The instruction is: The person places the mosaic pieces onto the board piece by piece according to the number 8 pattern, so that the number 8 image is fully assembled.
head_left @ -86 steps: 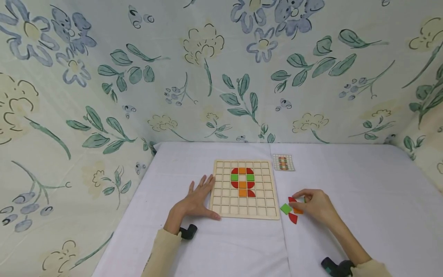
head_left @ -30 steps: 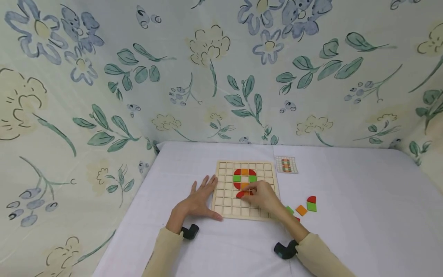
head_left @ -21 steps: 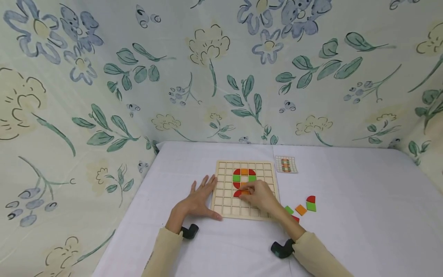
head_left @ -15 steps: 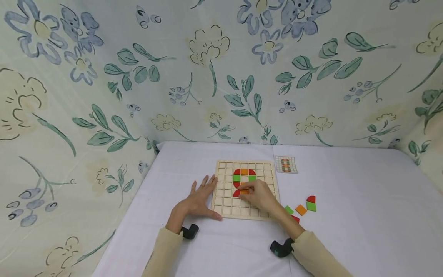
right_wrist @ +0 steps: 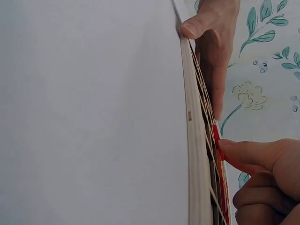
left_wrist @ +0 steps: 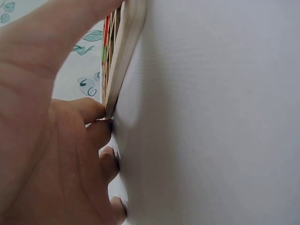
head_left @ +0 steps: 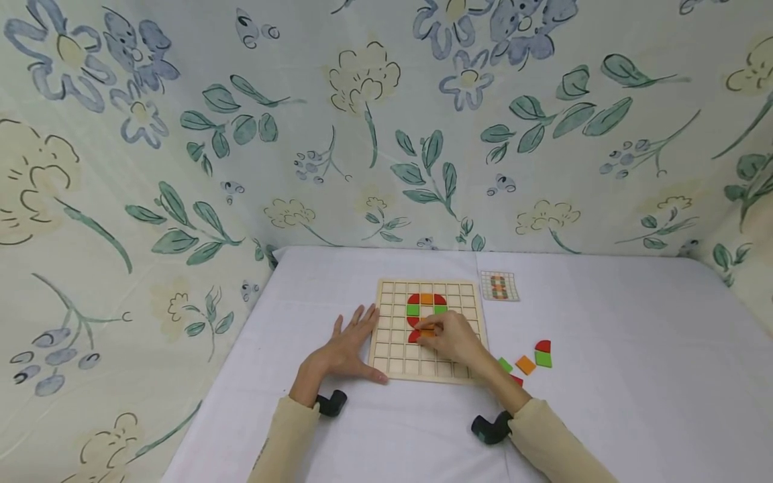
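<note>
Flowered cloth [head_left: 350, 134] rises behind a table covered in white cloth [head_left: 634, 349], where a pale gridded board [head_left: 395, 352] lies flat. The left hand [head_left: 344, 352] rests with its fingers spread and released against the board's left side, the thumb reaching the near left corner. The right hand [head_left: 453, 339] leans over the middle of the grid, thumb and index finger pinching a red quarter-round tile [head_left: 413, 337] at its cell, just below the left side of the ring of tiles (red corners, green squares [head_left: 413, 310], an orange square [head_left: 427, 299] on top). Part of that ring is hidden by the hand.

Beyond the board's far right corner lies a printed card [head_left: 500, 286] showing a coloured pattern. Loose to the right, a red tile [head_left: 543, 346] touches a green tile [head_left: 543, 359]; an orange tile [head_left: 525, 365] sits near them, while another green tile [head_left: 505, 365] and a red piece [head_left: 516, 380] are partly covered by the right forearm.
</note>
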`<state>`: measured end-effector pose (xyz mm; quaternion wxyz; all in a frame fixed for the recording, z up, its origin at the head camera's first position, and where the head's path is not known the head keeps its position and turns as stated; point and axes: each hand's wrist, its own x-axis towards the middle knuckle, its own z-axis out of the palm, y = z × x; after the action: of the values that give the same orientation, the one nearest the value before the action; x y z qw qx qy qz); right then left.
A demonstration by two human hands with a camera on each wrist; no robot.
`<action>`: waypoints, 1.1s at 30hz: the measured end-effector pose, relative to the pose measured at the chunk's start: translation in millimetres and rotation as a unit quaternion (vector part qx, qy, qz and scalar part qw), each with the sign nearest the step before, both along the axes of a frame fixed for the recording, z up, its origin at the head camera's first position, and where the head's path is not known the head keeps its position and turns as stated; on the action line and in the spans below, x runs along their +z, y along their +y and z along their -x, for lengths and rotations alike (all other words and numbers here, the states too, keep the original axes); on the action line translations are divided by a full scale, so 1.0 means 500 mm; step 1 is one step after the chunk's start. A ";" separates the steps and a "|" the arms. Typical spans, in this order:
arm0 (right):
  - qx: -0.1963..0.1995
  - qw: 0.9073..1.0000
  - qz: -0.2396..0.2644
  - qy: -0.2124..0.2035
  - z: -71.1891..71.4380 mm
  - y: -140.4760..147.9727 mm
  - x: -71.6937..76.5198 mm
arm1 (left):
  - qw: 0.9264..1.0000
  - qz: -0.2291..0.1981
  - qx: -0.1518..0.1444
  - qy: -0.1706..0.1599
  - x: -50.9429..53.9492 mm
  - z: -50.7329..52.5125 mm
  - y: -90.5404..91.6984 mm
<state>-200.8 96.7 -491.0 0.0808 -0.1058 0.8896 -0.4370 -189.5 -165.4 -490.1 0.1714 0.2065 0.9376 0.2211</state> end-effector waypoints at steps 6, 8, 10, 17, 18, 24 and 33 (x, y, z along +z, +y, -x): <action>0.004 1.000 -0.016 -0.006 0.004 0.002 0.005 | 1.000 0.003 0.001 0.003 -0.003 0.000 -0.001; 0.004 1.000 -0.019 -0.004 0.005 0.001 0.007 | 1.000 0.002 0.002 0.002 -0.002 0.000 -0.002; 0.004 1.000 -0.023 -0.001 0.006 -0.002 0.008 | 1.000 0.002 0.002 0.001 -0.001 -0.001 -0.002; 0.026 0.999 -0.022 -0.001 0.009 -0.007 0.008 | 1.000 0.004 0.001 0.002 -0.002 -0.001 -0.001; 0.029 0.999 -0.021 -0.002 0.009 -0.007 0.008 | 1.000 0.004 0.001 0.002 -0.003 -0.001 0.000; 0.041 0.999 -0.016 -0.009 0.010 -0.002 0.008 | 1.000 0.004 0.001 0.001 -0.001 -0.001 0.001; 0.027 1.000 0.003 -0.016 -0.002 0.047 0.018 | 1.000 -0.001 0.002 -0.001 0.000 -0.003 -0.001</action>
<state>-199.8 120.4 -481.8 0.1066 -0.1229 0.8838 -0.4386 -188.1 -165.7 -490.3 0.1718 0.2044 0.9377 0.2225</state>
